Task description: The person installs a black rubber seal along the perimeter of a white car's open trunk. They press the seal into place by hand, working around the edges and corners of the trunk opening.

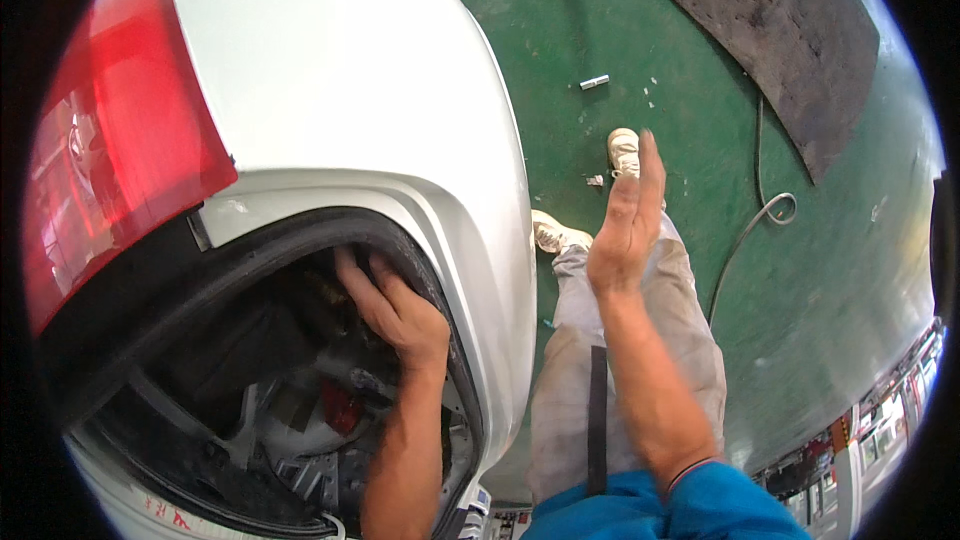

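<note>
A white car body point(352, 75) with a red tail light point(135, 135) fills the left of the head view. My left hand point(401, 315) reaches into the dark trunk opening beside the black rubber seal point(337, 229); its fingertips are in shadow, so whether they touch or hold anything cannot be told. Below it, metal parts and a red object point(342, 406) show dimly inside the trunk. My right hand point(630, 225) is raised over the floor to the right of the car, seen edge-on with its fingers extended together, and no object shows in it.
On the green floor point(697, 120) lie a small white cylindrical piece point(595, 82), paper scraps and a grey hose point(739, 240) running from under a dark mat point(795, 37). My shoes point(559, 232) stand close to the car's side. Shelving or equipment shows at the lower right rim.
</note>
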`<state>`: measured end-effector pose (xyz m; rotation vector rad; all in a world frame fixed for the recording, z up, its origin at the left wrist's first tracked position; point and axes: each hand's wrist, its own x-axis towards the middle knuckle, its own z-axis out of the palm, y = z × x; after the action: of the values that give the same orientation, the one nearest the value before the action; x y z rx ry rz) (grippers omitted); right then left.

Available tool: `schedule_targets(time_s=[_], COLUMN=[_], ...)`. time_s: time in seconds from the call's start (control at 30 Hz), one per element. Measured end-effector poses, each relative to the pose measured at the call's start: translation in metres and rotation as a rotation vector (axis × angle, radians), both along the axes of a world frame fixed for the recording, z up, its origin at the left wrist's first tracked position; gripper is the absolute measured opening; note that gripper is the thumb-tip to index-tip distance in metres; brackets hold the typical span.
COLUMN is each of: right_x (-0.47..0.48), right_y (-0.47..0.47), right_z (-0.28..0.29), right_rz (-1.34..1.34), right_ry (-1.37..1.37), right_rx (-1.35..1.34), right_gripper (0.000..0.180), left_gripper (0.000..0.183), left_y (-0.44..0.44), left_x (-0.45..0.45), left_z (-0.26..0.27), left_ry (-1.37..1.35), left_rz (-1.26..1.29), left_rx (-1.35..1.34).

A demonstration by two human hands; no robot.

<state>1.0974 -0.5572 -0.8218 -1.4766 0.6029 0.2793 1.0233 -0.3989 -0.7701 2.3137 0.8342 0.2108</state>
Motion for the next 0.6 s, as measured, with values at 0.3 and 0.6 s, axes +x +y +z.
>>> schedule_targets(time_s=[0.3, 0.6], right_x=[-0.043, -0.040], right_y=[0.050, 0.047], right_z=[-0.029, -0.020], right_rz=[0.280, 0.238], right_ry=[-0.289, -0.276], right_rx=[-0.413, -0.412], right_gripper=[0.065, 0.063], left_gripper=[0.052, 0.052], left_y=[-0.002, 0.000], left_x=[0.004, -0.001], left_z=[-0.002, -0.003], left_ry=[0.024, -0.011], left_rz=[0.099, 0.027], left_rx=[0.022, 0.002])
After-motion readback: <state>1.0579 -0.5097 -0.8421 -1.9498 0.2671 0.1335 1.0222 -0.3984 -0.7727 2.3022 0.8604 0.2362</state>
